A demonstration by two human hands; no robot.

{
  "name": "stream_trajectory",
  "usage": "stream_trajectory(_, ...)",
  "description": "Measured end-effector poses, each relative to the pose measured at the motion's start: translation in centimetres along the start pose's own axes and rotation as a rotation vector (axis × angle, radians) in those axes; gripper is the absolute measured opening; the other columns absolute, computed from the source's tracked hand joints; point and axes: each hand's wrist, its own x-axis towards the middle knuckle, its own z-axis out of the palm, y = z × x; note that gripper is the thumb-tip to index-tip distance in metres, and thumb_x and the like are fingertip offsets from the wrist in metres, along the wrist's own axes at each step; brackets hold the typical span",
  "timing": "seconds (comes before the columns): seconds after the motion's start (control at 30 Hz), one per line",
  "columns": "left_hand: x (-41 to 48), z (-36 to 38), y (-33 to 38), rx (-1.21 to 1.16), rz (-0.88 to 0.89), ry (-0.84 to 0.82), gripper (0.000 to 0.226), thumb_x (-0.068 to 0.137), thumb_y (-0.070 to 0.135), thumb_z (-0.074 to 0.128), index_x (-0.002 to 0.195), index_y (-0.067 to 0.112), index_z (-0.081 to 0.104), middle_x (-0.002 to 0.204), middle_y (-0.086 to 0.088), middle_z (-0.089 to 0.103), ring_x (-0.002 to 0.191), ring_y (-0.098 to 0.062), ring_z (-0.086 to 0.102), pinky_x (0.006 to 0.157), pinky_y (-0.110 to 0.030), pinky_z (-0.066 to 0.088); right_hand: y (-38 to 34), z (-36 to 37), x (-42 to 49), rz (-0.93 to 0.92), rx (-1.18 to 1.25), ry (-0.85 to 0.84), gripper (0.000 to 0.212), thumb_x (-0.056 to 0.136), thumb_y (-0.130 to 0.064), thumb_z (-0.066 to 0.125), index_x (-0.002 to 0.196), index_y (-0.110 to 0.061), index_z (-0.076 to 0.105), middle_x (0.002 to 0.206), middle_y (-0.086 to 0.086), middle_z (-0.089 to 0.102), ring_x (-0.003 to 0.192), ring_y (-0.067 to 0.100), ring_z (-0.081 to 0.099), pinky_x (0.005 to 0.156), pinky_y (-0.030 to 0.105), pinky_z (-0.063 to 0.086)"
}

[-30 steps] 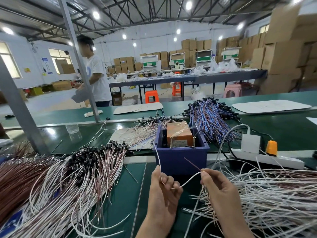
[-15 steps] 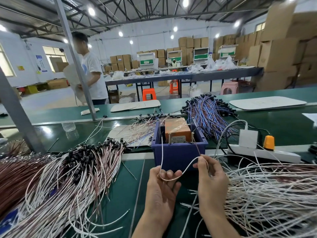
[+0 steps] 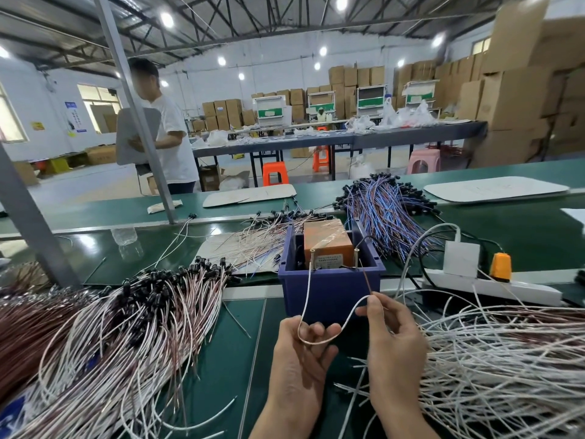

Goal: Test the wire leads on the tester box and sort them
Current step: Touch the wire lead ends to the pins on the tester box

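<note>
The tester box [image 3: 328, 245] is orange and sits inside a dark blue bin [image 3: 332, 293], with two metal posts standing at its front. One wire lead [image 3: 306, 299] runs in a loop between my hands. Its white end rises to the left post and its brown end reaches toward the right post. My left hand [image 3: 300, 372] holds the bottom of the loop in curled fingers. My right hand [image 3: 391, 340] pinches the lead near its brown end. A heap of black-tipped leads [image 3: 133, 315] lies on the left and a heap of white leads [image 3: 493, 362] on the right.
Behind the bin lie a blue-wire bundle [image 3: 386, 213] and a fan of pale leads [image 3: 262, 239]. A white power strip [image 3: 487, 285] with an orange plug sits at the right. A grey steel post [image 3: 34, 229] stands at the left. A person stands beyond the green bench.
Both hands have lifted the lead toward the bin, and its two ends now reach up to the tester's posts. The person in the background has turned with a flat sheet.
</note>
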Motion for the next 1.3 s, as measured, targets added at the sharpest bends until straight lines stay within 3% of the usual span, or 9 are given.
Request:
stream_trajectory(0.33,-0.1,-0.3,-0.2,0.012,0.026,-0.018,0.039,0.091,0.024,0.053,0.052,0.023,0.053,0.066,-0.001,0.061,0.071,-0.022,0.072,0.062,-0.031,0.05,-0.1,-0.1,-0.1,-0.024,-0.102,-0.024,0.01,0.095,-0.039,0.065,0.085,-0.037,0.067,0.08,-0.026,0.07,0.078,-0.008,0.064,0.067,0.023,0.044)
stream_trajectory(0.6,-0.2,-0.2,0.0,-0.004,0.032,-0.011,0.038,0.09,0.025,0.055,0.052,0.023,0.053,0.067,-0.003,0.062,0.069,-0.023,0.071,0.062,-0.032,0.049,0.1,-0.1,0.0,-0.011,-0.104,-0.041,0.008,0.094,-0.039,0.065,0.088,-0.036,0.068,0.08,-0.024,0.071,0.079,-0.008,0.064,0.067,0.02,0.044)
stream_trajectory(0.77,-0.2,0.0,0.3,0.004,0.027,-0.002,0.038,0.088,0.027,0.055,0.051,0.023,0.051,0.067,0.0,0.061,0.067,-0.02,0.07,0.064,-0.032,0.047,-0.3,-0.2,-0.1,0.001,-0.03,-0.061,0.004,0.096,-0.028,0.066,0.094,-0.028,0.069,0.074,-0.008,0.073,0.071,-0.002,0.066,0.065,0.004,0.044)
stream_trajectory(1.03,-0.5,-0.1,0.4,-0.004,0.056,-0.006,0.03,0.079,0.031,0.061,0.052,0.023,0.05,0.068,-0.001,0.061,0.069,-0.021,0.071,0.066,-0.034,0.047,-0.9,-0.2,-0.5,0.014,-0.005,-0.076,0.003,0.096,-0.03,0.065,0.095,-0.029,0.068,0.076,-0.008,0.073,0.075,-0.001,0.067,0.071,0.019,0.044)
stream_trajectory(1.2,-0.3,-0.5,0.6,-0.067,0.081,0.062,0.041,0.093,0.037,0.055,0.055,0.023,0.055,0.068,-0.001,0.062,0.068,-0.021,0.071,0.064,-0.033,0.05,-1.2,-0.4,-0.8,0.02,-0.034,-0.102,0.004,0.095,-0.031,0.066,0.094,-0.031,0.069,0.08,-0.013,0.075,0.079,-0.001,0.067,0.069,0.01,0.045)
stream_trajectory(1.3,-0.2,-0.8,1.0,-0.112,0.102,0.106,0.043,0.097,0.041,0.052,0.058,0.022,0.055,0.064,0.001,0.059,0.062,-0.018,0.068,0.062,-0.032,0.05,-1.7,-0.7,-1.4,0.006,-0.049,-0.143,0.009,0.095,-0.035,0.064,0.096,-0.039,0.072,0.091,-0.021,0.074,0.061,0.002,0.061,0.06,0.01,0.046)
